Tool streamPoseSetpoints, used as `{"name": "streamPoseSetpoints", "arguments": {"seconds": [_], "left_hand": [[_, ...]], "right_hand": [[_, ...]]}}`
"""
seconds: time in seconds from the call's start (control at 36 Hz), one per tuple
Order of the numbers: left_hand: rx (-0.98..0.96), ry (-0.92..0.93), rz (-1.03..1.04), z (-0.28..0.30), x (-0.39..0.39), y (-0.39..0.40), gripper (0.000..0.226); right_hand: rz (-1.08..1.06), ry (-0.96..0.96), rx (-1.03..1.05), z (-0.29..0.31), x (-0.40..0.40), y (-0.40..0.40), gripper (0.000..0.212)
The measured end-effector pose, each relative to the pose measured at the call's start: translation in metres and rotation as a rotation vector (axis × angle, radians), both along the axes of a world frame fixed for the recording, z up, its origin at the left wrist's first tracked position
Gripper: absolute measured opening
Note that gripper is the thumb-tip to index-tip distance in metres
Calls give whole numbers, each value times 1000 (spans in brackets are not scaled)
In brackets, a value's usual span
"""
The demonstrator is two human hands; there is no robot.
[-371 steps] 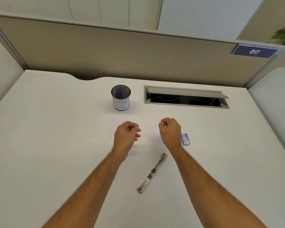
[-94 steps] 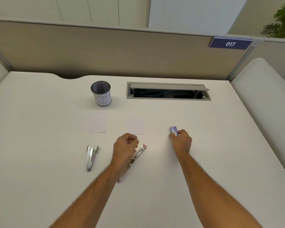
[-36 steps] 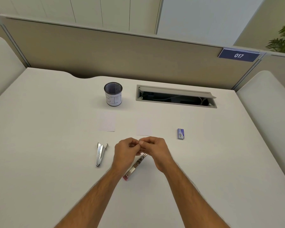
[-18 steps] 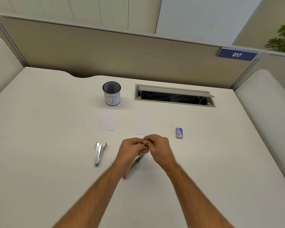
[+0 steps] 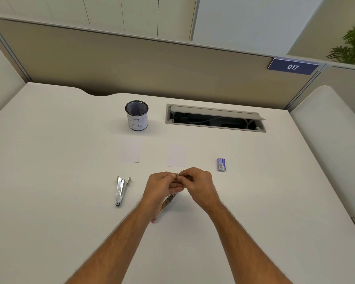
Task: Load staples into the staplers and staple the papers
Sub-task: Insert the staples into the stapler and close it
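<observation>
My left hand (image 5: 162, 186) and my right hand (image 5: 199, 186) meet fingertip to fingertip over the desk, pinching a small strip of staples (image 5: 177, 174) between them. Just beneath them lies the pink stapler (image 5: 166, 203), opened out flat and partly hidden by my left hand. A silver stapler (image 5: 120, 190) lies to the left, its jaws slightly apart. Two small white papers (image 5: 130, 150) (image 5: 176, 156) lie side by side beyond my hands. The blue staple box (image 5: 221, 164) rests to the right.
A mesh pen cup (image 5: 137, 115) labelled in marker stands behind the papers. An open cable hatch (image 5: 214, 117) is set into the desk at the back right. A beige partition (image 5: 152, 64) closes off the far edge.
My right hand left the staple box and came to my left hand over the pink stapler. In the last second both hands stay together, fingers shifting slightly on the staples.
</observation>
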State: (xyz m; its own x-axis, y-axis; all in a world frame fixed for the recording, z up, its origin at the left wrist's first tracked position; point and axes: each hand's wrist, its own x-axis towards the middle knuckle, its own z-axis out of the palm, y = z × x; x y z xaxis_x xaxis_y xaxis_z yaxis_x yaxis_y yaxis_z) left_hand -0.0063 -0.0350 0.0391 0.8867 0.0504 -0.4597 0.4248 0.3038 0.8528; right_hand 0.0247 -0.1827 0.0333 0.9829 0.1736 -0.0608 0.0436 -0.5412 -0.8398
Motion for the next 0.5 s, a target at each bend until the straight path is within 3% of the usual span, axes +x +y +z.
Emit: {"name": "streamPoseSetpoints", "arguments": {"seconds": [0.11, 0.28, 0.42, 0.5], "left_hand": [[60, -2, 9, 4, 0, -1, 26], [520, -23, 55, -19, -10, 13, 37], [836, -45, -228, -47, -28, 23, 36], [1054, -89, -466, -63, -33, 22, 55]], "right_hand": [[-16, -23, 3, -1, 1, -2, 6], [38, -128, -118, -7, 10, -13, 7], [117, -84, -227, -12, 20, -25, 9], [131, -73, -267, -15, 22, -29, 10]]}}
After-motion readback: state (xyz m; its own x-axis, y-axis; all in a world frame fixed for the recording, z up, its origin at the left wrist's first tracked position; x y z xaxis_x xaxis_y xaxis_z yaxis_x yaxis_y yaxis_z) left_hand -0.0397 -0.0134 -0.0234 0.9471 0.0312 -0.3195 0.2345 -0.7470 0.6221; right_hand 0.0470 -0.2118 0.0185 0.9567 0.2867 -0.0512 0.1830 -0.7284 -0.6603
